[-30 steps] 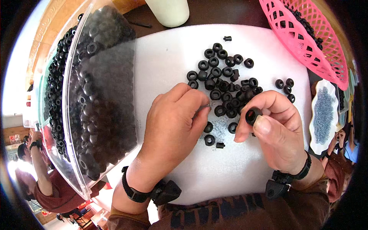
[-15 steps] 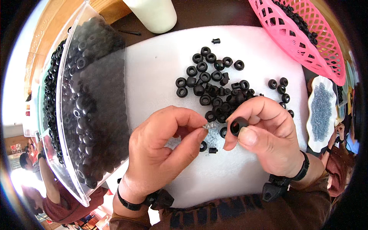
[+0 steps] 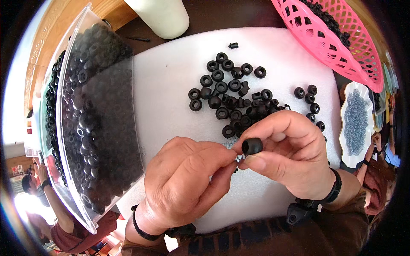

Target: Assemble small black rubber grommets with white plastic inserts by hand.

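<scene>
Clock positions read from the centre of the view.

Left hand [image 3: 188,181], between 6 and 7 o'clock: fingers curled, thumb and forefinger pinched together on 1 small metallic piece [image 3: 241,160], mostly hidden at the fingertips.

Right hand [image 3: 294,147], between 3 and 4 o'clock: half curled, thumb and forefinger closed on 1 hollow black cap [image 3: 253,146], its opening turned toward 9 o'clock. The cap lies near 4 o'clock, just beside the left fingertips.

Wristbands, black: 1 on each wrist.

White mat [image 3: 166,81], under both hands. On it: a heap of black parts [image 3: 230,102] at 1 o'clock, caps and spool-shaped pieces mixed, partly behind the right hand; 1 spool-shaped piece [image 3: 233,45] apart from the heap, between 12 and 1 o'clock; a loose file of caps [image 3: 309,98] between 2 and 3 o'clock.

Clear bin [image 3: 124,141], 9 o'clock: filled with black caps.

White container [image 3: 168,21], 11 o'clock.

Pink lattice basket [image 3: 318,54], 2 o'clock: black pieces inside.

White scalloped dish [image 3: 351,160], 3 o'clock: small blue-grey pieces inside.
</scene>
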Tool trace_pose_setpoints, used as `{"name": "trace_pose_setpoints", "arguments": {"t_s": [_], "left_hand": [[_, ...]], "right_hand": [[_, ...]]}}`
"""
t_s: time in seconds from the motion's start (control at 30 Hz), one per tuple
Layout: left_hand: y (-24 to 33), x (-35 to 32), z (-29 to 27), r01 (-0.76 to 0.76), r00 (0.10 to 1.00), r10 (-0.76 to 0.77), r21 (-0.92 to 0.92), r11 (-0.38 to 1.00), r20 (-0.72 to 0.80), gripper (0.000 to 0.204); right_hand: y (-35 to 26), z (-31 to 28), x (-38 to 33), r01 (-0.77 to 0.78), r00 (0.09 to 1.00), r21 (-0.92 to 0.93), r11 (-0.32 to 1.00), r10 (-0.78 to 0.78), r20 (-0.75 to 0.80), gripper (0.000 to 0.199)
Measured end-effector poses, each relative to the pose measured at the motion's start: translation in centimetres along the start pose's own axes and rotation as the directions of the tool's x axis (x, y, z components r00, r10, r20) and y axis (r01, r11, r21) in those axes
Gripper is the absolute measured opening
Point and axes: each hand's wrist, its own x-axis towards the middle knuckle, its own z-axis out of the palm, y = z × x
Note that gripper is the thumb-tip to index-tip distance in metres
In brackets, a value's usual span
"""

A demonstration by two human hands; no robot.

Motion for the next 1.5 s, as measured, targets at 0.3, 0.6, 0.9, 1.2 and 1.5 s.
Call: {"name": "trace_pose_setpoints", "arguments": {"t_s": [0.3, 0.6, 0.9, 1.2, 1.5], "left_hand": [[-0.3, -0.2, 0.2, -0.064, 0.998, 0.065, -0.055, 0.996, 0.018, 0.030], [0.4, 0.1, 0.3, 0.035, 0.999, -0.034, -0.034, 0.999, 0.027, 0.029], [0.6, 0.2, 0.1, 0.057, 0.998, -0.057, -0.013, 0.998, 0.012, 0.025], [0.0, -0.2, 0.7, -0.069, 0.997, 0.070, 0.039, 0.997, -0.027, 0.028], [0.4, -0.1, 0.6, 0.109, 0.994, -0.110, -0.095, 0.990, -0.008, 0.030]], "right_hand": [[-0.1, 0.0, 0.0, 0.063, 0.998, -0.186, 0.981, -0.067, -0.018, 0.023], [0.0, 0.0, 0.1, -0.003, 0.997, -0.057, 0.998, -0.001, -0.071, 0.022], [0.2, 0.0, 0.1, 0.089, 0.994, -0.193, 0.977, -0.100, -0.048, 0.023], [0.1, 0.3, 0.0, 0.093, 0.993, -0.240, 0.966, -0.108, -0.051, 0.022], [-0.1, 0.2, -0.2, 0.062, 0.994, -0.154, 0.986, -0.074, -0.075, 0.021]]}}
